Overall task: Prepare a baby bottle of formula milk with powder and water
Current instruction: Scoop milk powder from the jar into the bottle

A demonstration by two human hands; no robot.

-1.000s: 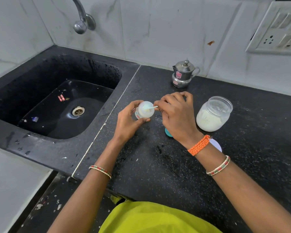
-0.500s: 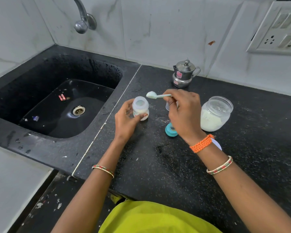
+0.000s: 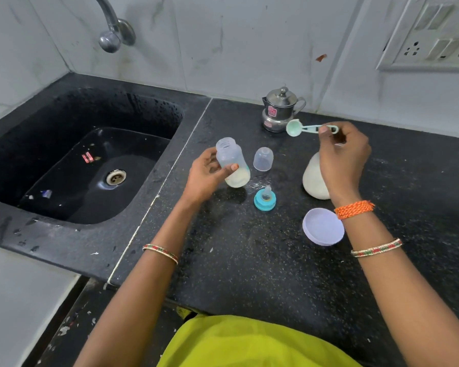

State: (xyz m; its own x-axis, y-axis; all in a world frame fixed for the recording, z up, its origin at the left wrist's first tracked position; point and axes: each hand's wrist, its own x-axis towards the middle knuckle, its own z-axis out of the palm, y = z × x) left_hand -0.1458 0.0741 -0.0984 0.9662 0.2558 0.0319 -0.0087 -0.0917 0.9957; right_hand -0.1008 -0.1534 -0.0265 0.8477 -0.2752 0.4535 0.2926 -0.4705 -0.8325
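Note:
My left hand [image 3: 206, 174] grips a small clear baby bottle [image 3: 231, 162], open at the top and tilted left, with white powder in its bottom. My right hand [image 3: 343, 157] pinches the handle of a pale green scoop [image 3: 293, 127], which looks empty and hangs above the counter in front of the steel pot. The powder jar [image 3: 313, 181] stands under my right hand, partly hidden by it. A teal teat ring [image 3: 265, 199] and a clear bottle cap [image 3: 263, 158] rest on the black counter between my hands.
A small lidded steel pot [image 3: 280, 109] stands by the back wall. The jar's white lid [image 3: 323, 226] lies beside my right wrist. A black sink [image 3: 96, 165] with a tap [image 3: 112, 35] lies to the left. A socket panel [image 3: 432, 41] is on the wall.
The scoop was over the bottle mouth; my right hand has carried it right and back, above the jar. My left hand has tilted the bottle to the left.

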